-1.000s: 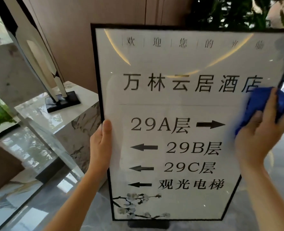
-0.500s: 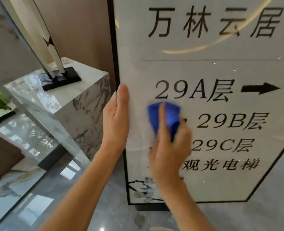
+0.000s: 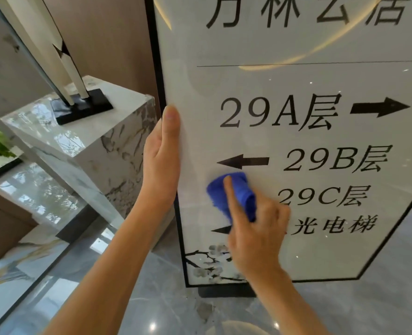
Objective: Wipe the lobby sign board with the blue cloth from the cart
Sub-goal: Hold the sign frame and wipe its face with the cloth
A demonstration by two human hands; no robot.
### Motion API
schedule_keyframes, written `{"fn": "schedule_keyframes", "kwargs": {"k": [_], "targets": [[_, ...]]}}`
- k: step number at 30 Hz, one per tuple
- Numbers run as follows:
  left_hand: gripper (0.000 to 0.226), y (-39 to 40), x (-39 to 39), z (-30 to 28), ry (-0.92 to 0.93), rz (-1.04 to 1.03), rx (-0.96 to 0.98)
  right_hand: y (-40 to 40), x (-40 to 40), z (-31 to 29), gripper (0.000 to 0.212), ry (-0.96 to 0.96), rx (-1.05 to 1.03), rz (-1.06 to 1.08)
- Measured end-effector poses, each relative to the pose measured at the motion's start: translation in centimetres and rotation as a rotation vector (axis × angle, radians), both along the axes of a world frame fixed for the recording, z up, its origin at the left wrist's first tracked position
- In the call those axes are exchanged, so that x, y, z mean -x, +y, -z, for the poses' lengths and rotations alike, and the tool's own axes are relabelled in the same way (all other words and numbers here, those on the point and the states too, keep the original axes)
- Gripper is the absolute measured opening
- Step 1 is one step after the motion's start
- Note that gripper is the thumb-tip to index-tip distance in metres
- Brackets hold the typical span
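1. Nearest to us, our right hand pressed the blue cloth flat against the sign board. One of the fingers lay straight across the bunched cloth, and the others were curled round its right side.
2. The cloth sat on the lower left part of the board's face, just under the left-pointing arrow beside "29B" and to the left of "29C", covering whatever was printed there.
3. Our left hand held the board's left edge at about the height of the "29A" and "29B" lines. The thumb lay pressed along the front of the panel, pointing up; the other fingers went behind the black frame, so we could not tell how they lay.
4. The board stood upright on a dark base on the glossy grey floor, with a flowering-branch print in its bottom left corner.
5. Farther left, a marble plinth stood just beside the board, carrying a tall white sculpture on a black plate.
6. Behind these ran a brown wall panel.
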State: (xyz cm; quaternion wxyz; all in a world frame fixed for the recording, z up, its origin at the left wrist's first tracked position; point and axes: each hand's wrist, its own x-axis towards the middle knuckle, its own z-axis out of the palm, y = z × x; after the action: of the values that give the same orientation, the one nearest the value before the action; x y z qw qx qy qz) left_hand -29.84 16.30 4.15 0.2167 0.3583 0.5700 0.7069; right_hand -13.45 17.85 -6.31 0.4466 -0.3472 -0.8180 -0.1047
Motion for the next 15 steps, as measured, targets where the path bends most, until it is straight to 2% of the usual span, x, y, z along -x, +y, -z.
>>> {"fn": "schedule_keyframes", "kwargs": {"k": [4,7,10,11,13,14,15], "targets": [[0.04,0.1,-0.5,-0.1,0.012,-0.03,-0.016,4.9,-5.4,-3.0,0.069,0.034,-0.055,0.076],[0.042,0.4,-0.4,0.1,0.004,-0.044,-0.024,9.3,-10.1,-5.4,0.048,0.128,-0.064,0.197],[0.042,0.7,-0.4,0.4,0.021,-0.076,-0.041,14.3,-15.6,-6.5,0.043,0.464,0.223,0.179],[0.042,0.7,-0.3,0.5,0.025,-0.082,-0.046,15.5,-17.0,-6.5,0.043,0.49,0.305,0.217],[0.042,0.8,-0.2,0.8,0.027,-0.091,-0.043,16.4,-18.8,-5.5,0.058,0.499,0.454,0.278],[0.043,0.7,-0.1,0.8,0.028,-0.095,-0.041,16.0,-19.0,-5.0,0.071,0.468,0.461,0.295],[0.042,0.7,0.0,0.9,0.03,-0.097,-0.044,15.4,-18.9,-4.5,0.074,0.435,0.415,0.294]]}}
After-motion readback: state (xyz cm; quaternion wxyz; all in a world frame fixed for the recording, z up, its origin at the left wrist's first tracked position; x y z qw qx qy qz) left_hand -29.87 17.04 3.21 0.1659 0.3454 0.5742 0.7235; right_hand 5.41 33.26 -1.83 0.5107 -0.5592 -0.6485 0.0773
